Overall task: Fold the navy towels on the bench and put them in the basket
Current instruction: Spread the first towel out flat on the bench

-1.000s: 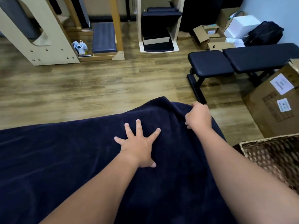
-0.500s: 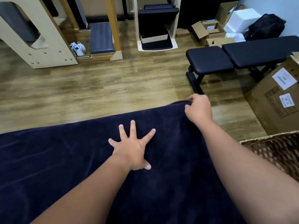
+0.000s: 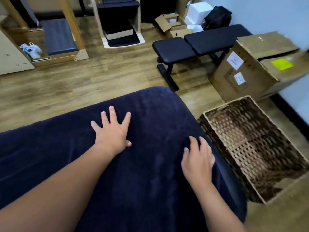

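A navy towel (image 3: 150,111) lies spread flat over the bench in front of me and covers it fully, so the bench itself is hidden. My left hand (image 3: 112,131) presses on the towel's middle with its fingers spread wide. My right hand (image 3: 197,158) lies flat on the towel near its right edge, fingers straight and slightly blurred. To the right, on the floor, stands a woven wicker basket (image 3: 217,109) with nothing in it.
A black padded weight bench (image 3: 192,46) stands beyond the towel on the wooden floor. A large cardboard box (image 3: 247,71) sits behind the basket by the wall. Wooden exercise frames (image 3: 71,29) and small boxes (image 3: 172,24) line the far side.
My right hand let go of the towel's far right corner and drew back toward me, landing flat near the right edge. The left hand stayed pressed on the towel. The view swung right.
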A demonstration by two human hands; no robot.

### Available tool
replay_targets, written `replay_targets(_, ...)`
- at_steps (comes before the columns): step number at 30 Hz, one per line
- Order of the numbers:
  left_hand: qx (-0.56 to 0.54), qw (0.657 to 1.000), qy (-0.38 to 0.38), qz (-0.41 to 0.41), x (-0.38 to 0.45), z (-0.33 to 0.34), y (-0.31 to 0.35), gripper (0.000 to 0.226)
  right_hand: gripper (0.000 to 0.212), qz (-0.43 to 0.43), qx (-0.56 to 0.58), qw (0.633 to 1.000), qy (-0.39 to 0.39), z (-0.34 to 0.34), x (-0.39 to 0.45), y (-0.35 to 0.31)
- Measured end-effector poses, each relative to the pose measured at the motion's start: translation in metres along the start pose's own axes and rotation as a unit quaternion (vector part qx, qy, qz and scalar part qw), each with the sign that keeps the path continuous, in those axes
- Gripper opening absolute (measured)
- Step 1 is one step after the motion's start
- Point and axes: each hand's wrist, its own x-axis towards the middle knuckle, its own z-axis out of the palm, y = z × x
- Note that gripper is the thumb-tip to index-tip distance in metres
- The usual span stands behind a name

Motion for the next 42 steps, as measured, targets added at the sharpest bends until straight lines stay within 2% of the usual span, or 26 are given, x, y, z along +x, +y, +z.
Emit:
replay_targets(2, 0.087, 0.987, 0.098, 0.096, -0.033, 0.007, 0.020, 0.073, 0.048, 0.094, -0.031, 0.995, 0.012, -0.012, -0.022, 0.027)
replay_targets(3, 0.094, 0.976, 0.125, 0.152, -0.049, 0.015, 0.033, 0.056, 0.045, 0.128, -0.039, 0.991, 0.005, -0.019, -0.031, 0.038)
replay_targets(4, 0.081, 0.970, 0.120, 0.198, -0.063, 0.024, 0.045, 0.050, 0.041, 0.151, -0.047, 0.987, -0.010, -0.024, -0.037, 0.045)
replay_targets(5, 0.062, 0.968, 0.087, 0.227, -0.079, 0.032, 0.059, 0.055, 0.037, 0.167, -0.051, 0.984, -0.024, -0.028, -0.042, 0.052)
replay_targets(8, 0.069, 0.975, -0.042, 0.208, -0.103, 0.052, 0.091, 0.106, 0.030, 0.161, -0.023, 0.986, -0.047, -0.043, -0.044, 0.066)
replay_targets(10, 0.078, 0.976, -0.058, 0.193, -0.105, 0.061, 0.096, 0.124, 0.024, 0.174, 0.045, 0.983, -0.022, -0.053, -0.038, 0.077)
replay_targets(12, 0.082, 0.975, -0.053, 0.199, -0.105, 0.068, 0.095, 0.127, 0.022, 0.204, 0.090, 0.975, 0.018, -0.063, -0.035, 0.091)
replay_targets(14, 0.075, 0.974, -0.056, 0.207, -0.105, 0.073, 0.096, 0.122, 0.026, 0.217, 0.104, 0.970, 0.015, -0.067, -0.035, 0.106)
replay_targets(18, 0.083, 0.973, -0.072, 0.202, -0.105, 0.073, 0.102, 0.118, 0.025, 0.254, 0.142, 0.954, -0.078, -0.072, -0.059, 0.132)
replay_targets(23, 0.091, 0.973, -0.076, 0.196, -0.104, 0.071, 0.104, 0.120, 0.013, 0.240, 0.183, 0.939, -0.164, -0.074, -0.097, 0.160)
replay_targets(24, 0.096, 0.973, -0.072, 0.195, -0.104, 0.071, 0.104, 0.120, 0.012, 0.240, 0.173, 0.942, -0.156, -0.074, -0.098, 0.167)
replay_targets(28, 0.119, 0.971, -0.031, 0.206, -0.114, 0.072, 0.108, 0.115, 0.008, 0.276, 0.097, 0.956, -0.023, -0.076, -0.105, 0.184)
replay_targets(30, 0.139, 0.966, 0.003, 0.217, -0.123, 0.076, 0.111, 0.109, 0.013, 0.272, 0.090, 0.957, -0.043, -0.072, -0.115, 0.182)
replay_targets(33, 0.167, 0.958, 0.053, 0.228, -0.139, 0.081, 0.112, 0.095, 0.016, 0.355, 0.237, 0.901, -0.079, -0.064, -0.137, 0.179)
replay_targets(35, 0.162, 0.952, 0.085, 0.246, -0.151, 0.084, 0.111, 0.081, 0.019, 0.371, 0.305, 0.871, -0.105, -0.061, -0.153, 0.179)
replay_targets(37, 0.147, 0.944, 0.094, 0.280, -0.164, 0.089, 0.111, 0.070, 0.016, 0.360, 0.287, 0.882, -0.102, -0.062, -0.164, 0.181)
replay_targets(38, 0.143, 0.940, 0.090, 0.296, -0.171, 0.092, 0.111, 0.069, 0.015, 0.367, 0.235, 0.898, -0.066, -0.064, -0.167, 0.183)
replay_targets(40, 0.139, 0.935, 0.069, 0.319, -0.183, 0.099, 0.111, 0.074, 0.031, 0.379, 0.146, 0.913, 0.033, -0.070, -0.170, 0.188)
replay_targets(42, 0.138, 0.935, 0.024, 0.326, -0.192, 0.108, 0.109, 0.088, 0.049, 0.353, 0.136, 0.923, 0.067, -0.073, -0.173, 0.189)
